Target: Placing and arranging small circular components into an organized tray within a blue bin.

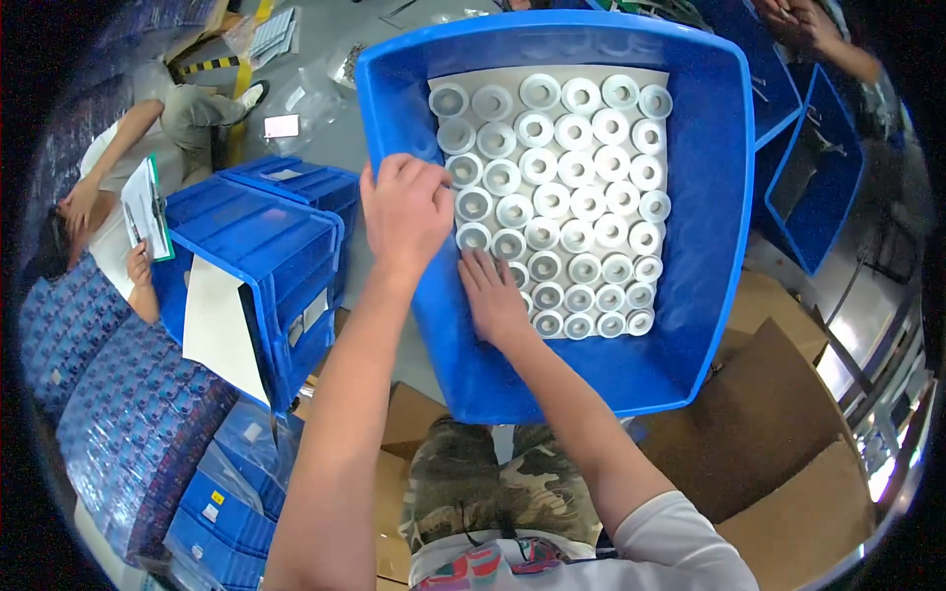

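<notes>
A large blue plastic bin (734, 246) is in front of me. Inside it, rows of white ring-shaped parts (587, 205) with round center holes stand on a pale sheet (512, 76). My left hand (409, 209) is on the bin's left rim, its fingers bent over the edge. Lower down, my right hand (495, 300) reaches inside by the left wall. Its fingers are stretched out against the ring-shaped parts at the near left, and it covers some of them.
Stacked blue crates (256, 231) stand at left, beside a seated person (128, 158) with a clipboard (148, 209). Open cardboard boxes (764, 424) lie near right. Another person's hand (800, 22) is at the far right, above blue bins (813, 177). Wrapped blue stacks (143, 443) fill the near left.
</notes>
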The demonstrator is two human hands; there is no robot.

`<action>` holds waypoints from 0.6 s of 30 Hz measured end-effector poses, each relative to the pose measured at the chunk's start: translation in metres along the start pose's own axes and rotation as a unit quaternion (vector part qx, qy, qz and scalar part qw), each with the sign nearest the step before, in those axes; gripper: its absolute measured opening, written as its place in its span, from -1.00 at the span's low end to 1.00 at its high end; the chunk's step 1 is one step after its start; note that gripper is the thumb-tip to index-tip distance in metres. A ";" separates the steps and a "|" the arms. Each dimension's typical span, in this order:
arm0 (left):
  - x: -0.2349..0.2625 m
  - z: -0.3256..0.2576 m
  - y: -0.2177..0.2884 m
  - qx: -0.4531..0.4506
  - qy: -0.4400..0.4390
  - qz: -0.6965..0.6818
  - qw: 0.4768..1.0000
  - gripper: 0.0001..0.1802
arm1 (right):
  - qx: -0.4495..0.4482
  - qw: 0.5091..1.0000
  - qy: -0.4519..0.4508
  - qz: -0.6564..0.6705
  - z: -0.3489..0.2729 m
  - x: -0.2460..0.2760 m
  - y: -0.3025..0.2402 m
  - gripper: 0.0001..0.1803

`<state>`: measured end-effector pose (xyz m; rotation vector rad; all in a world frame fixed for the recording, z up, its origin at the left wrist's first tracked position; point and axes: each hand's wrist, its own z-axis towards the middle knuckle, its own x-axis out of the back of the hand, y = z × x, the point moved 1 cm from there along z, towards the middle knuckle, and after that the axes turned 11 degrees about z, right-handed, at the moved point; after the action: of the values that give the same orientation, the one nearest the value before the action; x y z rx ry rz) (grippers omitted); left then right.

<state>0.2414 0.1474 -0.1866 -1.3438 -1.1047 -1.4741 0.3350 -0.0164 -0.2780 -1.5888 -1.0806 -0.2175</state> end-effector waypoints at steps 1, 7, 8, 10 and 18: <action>0.001 0.000 -0.001 0.000 0.002 0.000 1.000 -0.93 | 0.010 1.000 -0.006 -0.003 -0.001 0.000 0.000 -0.47; 0.001 -0.001 -0.001 0.008 -0.012 -0.010 1.000 -0.93 | -0.033 0.997 0.045 0.050 0.016 0.020 0.003 -0.30; 0.001 0.000 0.000 0.008 -0.011 -0.010 1.000 -0.93 | -0.032 0.997 0.046 0.050 0.024 0.022 0.006 -0.30; 0.003 0.003 0.002 0.006 -0.007 -0.016 1.000 -0.91 | -0.035 0.994 0.093 0.054 0.040 0.027 0.013 -0.29; -0.002 0.000 -0.002 0.009 0.009 -0.050 0.999 -0.93 | -0.035 0.983 0.082 0.162 0.069 0.072 0.029 -0.39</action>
<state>0.2391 0.1479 -0.1885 -1.2772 -1.1868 -1.5418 0.3687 0.0812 -0.2743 -1.7521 -0.6821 -0.1643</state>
